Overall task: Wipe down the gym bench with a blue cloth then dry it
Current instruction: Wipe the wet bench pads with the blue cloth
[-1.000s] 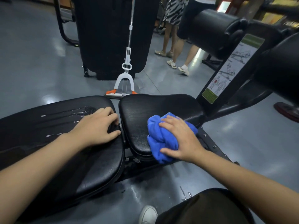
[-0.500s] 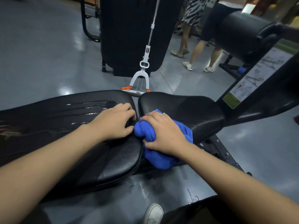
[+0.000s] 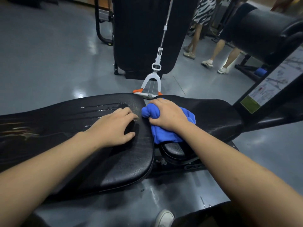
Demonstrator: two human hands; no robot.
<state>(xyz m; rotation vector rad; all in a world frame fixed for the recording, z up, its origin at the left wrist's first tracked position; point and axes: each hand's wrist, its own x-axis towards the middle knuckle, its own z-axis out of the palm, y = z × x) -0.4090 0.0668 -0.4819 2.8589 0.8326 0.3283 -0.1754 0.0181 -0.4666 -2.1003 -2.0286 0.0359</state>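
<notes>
At the gap between the two pads, the right hand (image 3: 167,114) clenches a bunched blue cloth (image 3: 165,133) against the seat pad (image 3: 216,115). Left hand (image 3: 114,126), fingers loosely curled and holding nothing, braces on the back pad (image 3: 65,128), where water streaks (image 3: 105,106) lie. Step judged: wet wiping. Next move calls for carrying the cloth across onto those streaks; drying not yet begun.

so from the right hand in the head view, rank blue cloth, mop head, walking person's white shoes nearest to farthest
From the right hand:
1. blue cloth, gripped under it on the bench.
2. mop head, on the floor just beyond the bench.
3. white shoes, far back right.
</notes>
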